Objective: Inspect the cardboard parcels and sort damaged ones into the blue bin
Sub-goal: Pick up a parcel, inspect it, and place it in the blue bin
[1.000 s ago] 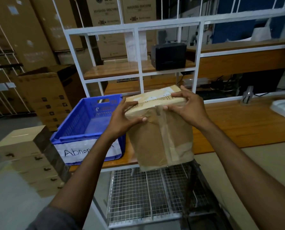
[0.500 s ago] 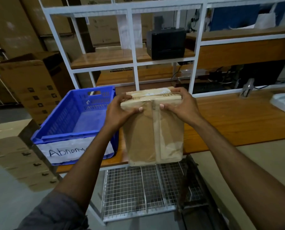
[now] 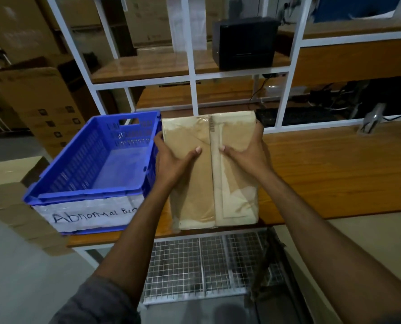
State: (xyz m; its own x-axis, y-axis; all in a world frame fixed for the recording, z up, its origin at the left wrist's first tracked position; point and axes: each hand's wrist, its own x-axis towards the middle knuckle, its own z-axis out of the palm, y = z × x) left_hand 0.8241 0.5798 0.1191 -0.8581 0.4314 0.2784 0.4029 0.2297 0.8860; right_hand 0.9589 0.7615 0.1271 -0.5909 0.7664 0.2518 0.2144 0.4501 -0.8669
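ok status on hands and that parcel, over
Left hand and right hand both grip the parcel, taped face toward camera. Blue bin empty, just to its left. Nothing between them.

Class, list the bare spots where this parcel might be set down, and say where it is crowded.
Bare: inside the blue bin, left of the parcel; the wooden table right of it, up to the white frame. Crowded: behind that frame, keyboard and cables.
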